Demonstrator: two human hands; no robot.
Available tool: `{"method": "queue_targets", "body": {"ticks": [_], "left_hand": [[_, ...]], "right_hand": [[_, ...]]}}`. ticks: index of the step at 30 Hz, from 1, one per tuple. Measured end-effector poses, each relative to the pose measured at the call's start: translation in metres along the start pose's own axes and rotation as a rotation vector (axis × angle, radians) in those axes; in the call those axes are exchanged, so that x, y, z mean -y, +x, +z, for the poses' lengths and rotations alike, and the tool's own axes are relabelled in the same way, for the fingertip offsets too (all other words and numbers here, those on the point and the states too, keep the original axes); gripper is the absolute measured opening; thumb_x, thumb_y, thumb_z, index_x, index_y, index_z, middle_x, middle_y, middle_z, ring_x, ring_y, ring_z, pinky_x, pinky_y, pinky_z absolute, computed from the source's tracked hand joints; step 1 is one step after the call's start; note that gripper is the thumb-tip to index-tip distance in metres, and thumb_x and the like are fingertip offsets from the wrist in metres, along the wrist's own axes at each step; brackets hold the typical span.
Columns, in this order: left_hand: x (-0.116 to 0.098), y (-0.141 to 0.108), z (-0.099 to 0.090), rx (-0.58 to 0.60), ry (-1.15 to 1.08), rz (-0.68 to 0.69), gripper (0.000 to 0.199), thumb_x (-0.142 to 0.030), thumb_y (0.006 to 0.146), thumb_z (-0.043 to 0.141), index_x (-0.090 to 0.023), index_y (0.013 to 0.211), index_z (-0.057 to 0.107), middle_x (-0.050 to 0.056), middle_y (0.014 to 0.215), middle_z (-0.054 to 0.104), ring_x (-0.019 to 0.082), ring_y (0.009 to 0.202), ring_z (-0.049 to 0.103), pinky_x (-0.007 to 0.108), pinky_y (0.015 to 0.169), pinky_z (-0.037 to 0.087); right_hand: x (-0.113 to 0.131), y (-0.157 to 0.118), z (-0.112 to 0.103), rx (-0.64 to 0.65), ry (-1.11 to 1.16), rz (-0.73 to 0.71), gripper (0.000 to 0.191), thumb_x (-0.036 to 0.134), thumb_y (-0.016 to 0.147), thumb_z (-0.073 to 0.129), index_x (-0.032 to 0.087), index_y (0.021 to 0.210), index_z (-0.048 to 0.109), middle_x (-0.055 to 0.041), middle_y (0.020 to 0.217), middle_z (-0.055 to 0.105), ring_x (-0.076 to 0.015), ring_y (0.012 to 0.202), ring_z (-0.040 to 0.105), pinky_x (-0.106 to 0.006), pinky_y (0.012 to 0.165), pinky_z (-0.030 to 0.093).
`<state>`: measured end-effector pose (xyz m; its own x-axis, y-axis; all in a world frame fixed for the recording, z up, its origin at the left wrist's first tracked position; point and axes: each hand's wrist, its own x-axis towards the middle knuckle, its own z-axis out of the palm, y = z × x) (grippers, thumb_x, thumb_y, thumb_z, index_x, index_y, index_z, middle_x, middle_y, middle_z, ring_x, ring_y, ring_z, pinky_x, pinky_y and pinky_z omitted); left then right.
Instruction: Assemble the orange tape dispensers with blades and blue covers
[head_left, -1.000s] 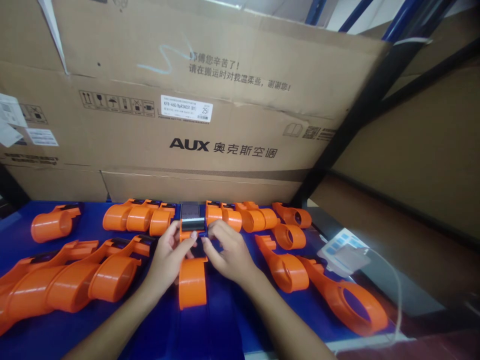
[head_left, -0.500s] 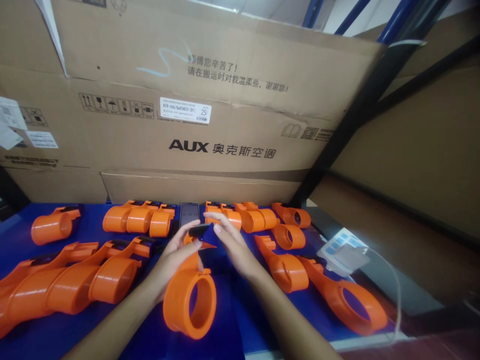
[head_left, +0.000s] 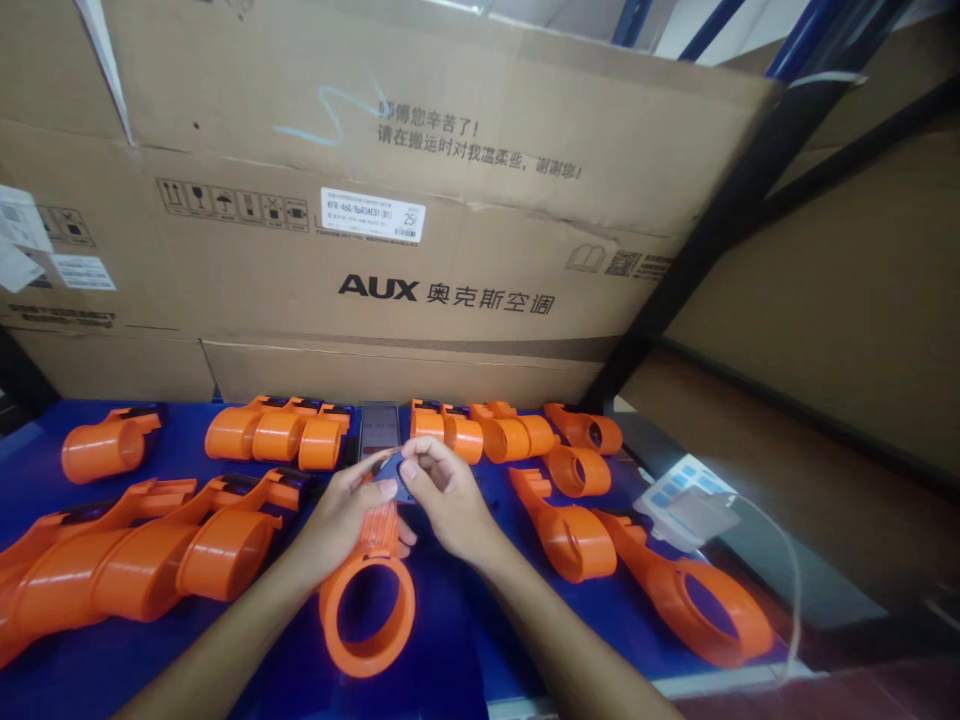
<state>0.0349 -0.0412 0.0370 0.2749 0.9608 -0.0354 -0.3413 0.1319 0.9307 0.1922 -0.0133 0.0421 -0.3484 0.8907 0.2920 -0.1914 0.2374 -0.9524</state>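
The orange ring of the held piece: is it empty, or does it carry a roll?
Empty: the blue surface shows through the orange ring, and no roll is visible inside or around it.

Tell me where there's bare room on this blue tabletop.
Bare blue tabletop shows right of the held orange piece, up to the right forearm; between that forearm and the front-right piece; and back left, between the lone piece and the back-row trio. Crowded: the left-front cluster.
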Motion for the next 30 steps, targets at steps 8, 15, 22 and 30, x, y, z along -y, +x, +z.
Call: {"method": "queue_targets", "body": {"ticks": [8,15,22,30], "left_hand": [[-0.006,0.007,-0.005,-0.087,-0.126,-0.044,0.069,-0.051,0.083,0.068,-0.016,0.141,0.055,0.016,0.096,0.078,0.022,0.053,0.070,0.030,0.047,0.052],[-0.020,0.006,-0.010,-0.225,-0.332,0.073,0.065,-0.055,0.081,0.066,-0.011,0.129,0.069,0.008,0.081,0.074,0.015,0.055,0.059,0.025,0.052,0.045],[-0.022,-0.001,-0.006,-0.189,-0.403,0.090,0.065,-0.052,0.082,0.067,-0.011,0.132,0.068,0.005,0.083,0.068,0.013,0.062,0.056,0.024,0.057,0.044],[-0.016,0.006,-0.016,-0.142,-0.404,0.140,0.070,-0.051,0.082,0.065,-0.015,0.142,0.060,0.008,0.091,0.076,0.026,0.084,0.072,0.035,0.077,0.057]], "right_hand": [[0.006,0.002,-0.018,-0.002,-0.446,-0.014,0.047,0.051,0.107,0.030,0.021,0.097,0.065,-0.0041,0.088,0.065,-0.0195,0.083,0.061,-0.035,0.079,0.046],[0.016,-0.005,-0.029,0.433,-1.073,0.012,0.021,0.040,0.090,0.069,0.020,0.081,0.070,-0.0049,0.088,0.062,-0.0223,0.090,0.054,-0.036,0.085,0.039],[0.005,-0.009,-0.023,0.568,-1.080,0.020,0.026,0.042,0.076,0.082,0.020,0.084,0.070,-0.0049,0.093,0.059,-0.0218,0.089,0.050,-0.035,0.083,0.039],[0.014,-0.003,-0.033,0.406,-0.712,-0.041,0.015,0.020,0.090,0.058,0.021,0.075,0.058,0.0023,0.072,0.055,-0.0154,0.071,0.048,-0.028,0.068,0.037]]}}
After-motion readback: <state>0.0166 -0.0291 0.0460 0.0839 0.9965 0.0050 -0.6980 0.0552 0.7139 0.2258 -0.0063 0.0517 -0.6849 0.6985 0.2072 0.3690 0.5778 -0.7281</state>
